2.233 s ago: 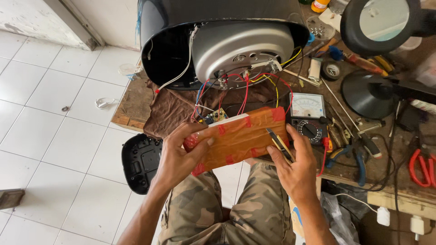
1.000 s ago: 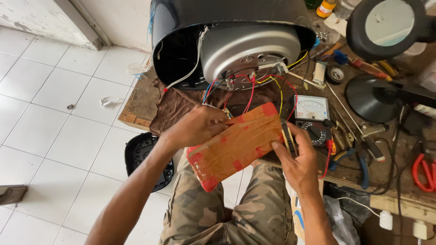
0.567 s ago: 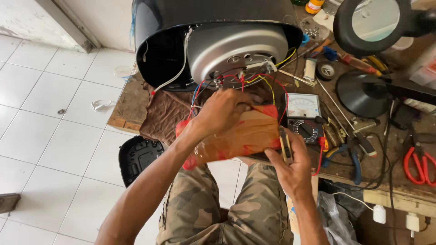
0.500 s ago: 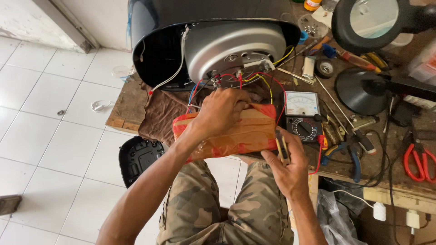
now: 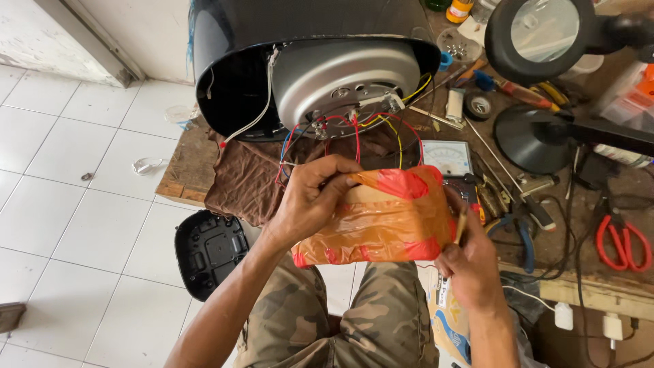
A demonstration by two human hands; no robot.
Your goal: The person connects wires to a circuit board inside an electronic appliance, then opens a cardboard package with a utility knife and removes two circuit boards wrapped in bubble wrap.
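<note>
Held over the lap, just near of the counter (image 5: pixel 182 178) edge: flat package (image 5: pixel 388 221) wrapped in orange film with red tape patches. Kept level and close to the body, presumably for inspection under the head camera.

Gripped at its left end by the left hand (image 5: pixel 313 204), fingers (image 5: pixel 340 178) clenched over the top face and far edge, thumb side underneath. Steadied at its right end by the right hand (image 5: pixel 470 262), fingers closed on a thin yellowish rod (image 5: pixel 462 221) pinched upright against the package edge, probably kept ready as a tool. Kind of rod not determinable.

Laid on its side at the far end of the counter: black appliance housing (image 5: pixel 225 75), open base facing near, silver inner shell (image 5: pixel 340 75) and coloured wires (image 5: pixel 354 133) exposed, apparently for access to the terminals. Rested on a brown cloth (image 5: pixel 242 180), likely as padding.

Placed right of the package, within reach: analogue multimeter (image 5: pixel 446 157), pliers (image 5: pixel 521 235), red-handled scissors (image 5: pixel 623 238), magnifier lamp (image 5: pixel 545 34). Set on the floor at left: black base cover (image 5: pixel 208 249), clear of the work.
</note>
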